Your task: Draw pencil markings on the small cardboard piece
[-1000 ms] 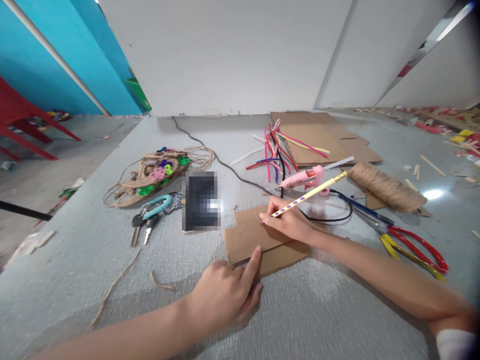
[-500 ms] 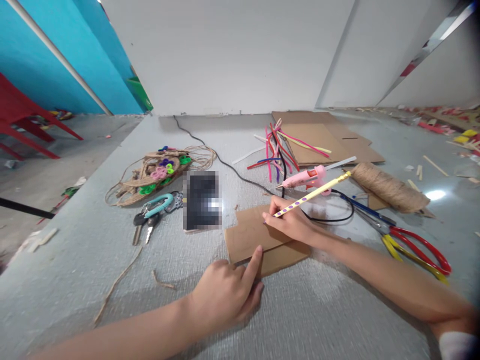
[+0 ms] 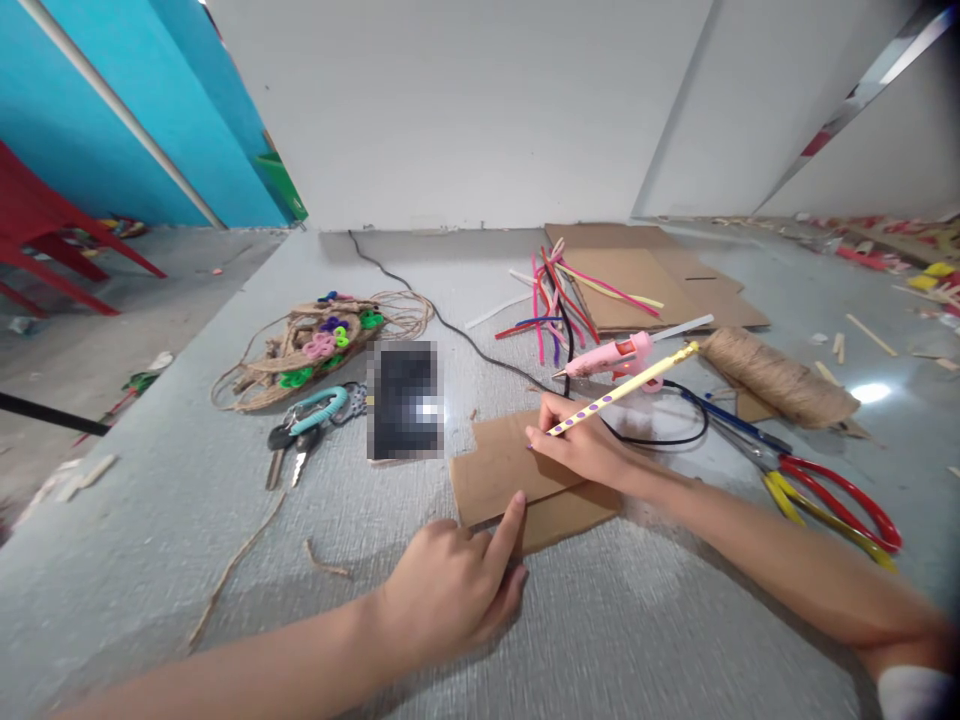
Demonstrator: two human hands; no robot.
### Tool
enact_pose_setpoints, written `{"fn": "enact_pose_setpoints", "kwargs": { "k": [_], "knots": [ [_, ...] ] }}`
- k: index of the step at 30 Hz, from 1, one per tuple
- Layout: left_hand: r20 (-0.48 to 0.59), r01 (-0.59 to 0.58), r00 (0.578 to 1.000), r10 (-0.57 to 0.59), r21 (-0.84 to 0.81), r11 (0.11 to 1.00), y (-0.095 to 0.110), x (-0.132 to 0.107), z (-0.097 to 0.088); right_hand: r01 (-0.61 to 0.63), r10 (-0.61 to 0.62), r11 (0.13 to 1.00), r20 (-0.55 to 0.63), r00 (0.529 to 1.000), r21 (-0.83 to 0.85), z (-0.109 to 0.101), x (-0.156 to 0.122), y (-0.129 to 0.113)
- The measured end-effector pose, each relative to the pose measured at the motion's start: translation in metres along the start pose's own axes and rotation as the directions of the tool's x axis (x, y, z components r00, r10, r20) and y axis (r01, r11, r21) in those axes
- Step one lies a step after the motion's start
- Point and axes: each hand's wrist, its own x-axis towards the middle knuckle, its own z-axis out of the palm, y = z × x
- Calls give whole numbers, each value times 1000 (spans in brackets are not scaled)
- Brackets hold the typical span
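My right hand (image 3: 589, 448) is closed round a yellow pencil (image 3: 626, 386) with purple dots. Its lower end points down at a small brown cardboard piece (image 3: 491, 478), though the tip itself is hard to make out. Below my left hand's (image 3: 454, 580) stretched index finger lies the near edge of that piece; the other fingers are bent and hold nothing I can see. Another cardboard piece (image 3: 574, 520) shows from under the first, towards me. Just beyond my right hand, a pink glue gun (image 3: 611, 355) lies with a glue stick in its back.
To the right are a twine roll (image 3: 780, 375) and red-and-yellow-handled scissors (image 3: 840, 500). Pipe cleaners (image 3: 551, 300) and larger cardboard (image 3: 652, 275) lie at the back. Leftward are a pixelated dark object (image 3: 405, 400), keys (image 3: 300, 455) and twine with colourful loops (image 3: 322, 345). A black cord (image 3: 457, 330) crosses the table.
The pencil's upper end has shifted very slightly left. Both hands and the cardboard stay in nearly the same place.
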Motion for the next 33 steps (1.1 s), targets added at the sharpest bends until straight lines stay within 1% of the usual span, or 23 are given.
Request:
{"fn": "enact_pose_setpoints", "kwargs": {
  "k": [3, 4, 9, 12, 16, 19, 22, 26, 28, 31, 33],
  "knots": [
    [6, -2, 1000, 1, 14, 1000, 1, -1, -1, 6, -5, 1000, -89, 996, 20, -1, -1, 3],
    [4, -2, 1000, 2, 16, 1000, 1, -1, -1, 8, -5, 1000, -100, 995, 29, -1, -1, 4],
    [-8, -5, 1000, 5, 8, 1000, 1, 0, -1, 22, -20, 999, -41, 999, 34, -3, 1, 8],
    [-1, -5, 1000, 5, 12, 1000, 1, 1, 0, 8, -8, 1000, -34, 999, -2, -2, 2, 7],
    [11, -6, 1000, 6, 9, 1000, 0, 1, -1, -2, 2, 1000, -20, 1000, 24, -1, 2, 7],
    [6, -7, 1000, 7, 1, 1000, 0, 1, -1, 11, -9, 999, -35, 999, 53, -1, 1, 8],
    [3, 0, 1000, 0, 3, 1000, 0, 1, -1, 21, -20, 999, -50, 999, 24, -2, 1, 8],
    [-1, 2, 1000, -2, 6, 1000, 0, 1, 0, 23, -23, 1000, -6, 1000, -4, -1, 0, 7],
    [0, -1, 1000, 1, 10, 1000, 1, 0, -1, 26, -24, 999, -45, 999, 26, -1, -1, 8],
    [2, -5, 1000, 5, 17, 1000, 1, 0, -2, 7, 1, 999, -164, 986, 48, 0, 0, 8],
    [-6, -10, 1000, 10, 20, 1000, 0, 0, -2, -13, 22, 999, -174, 984, 53, -1, 0, 8]
  ]
}}
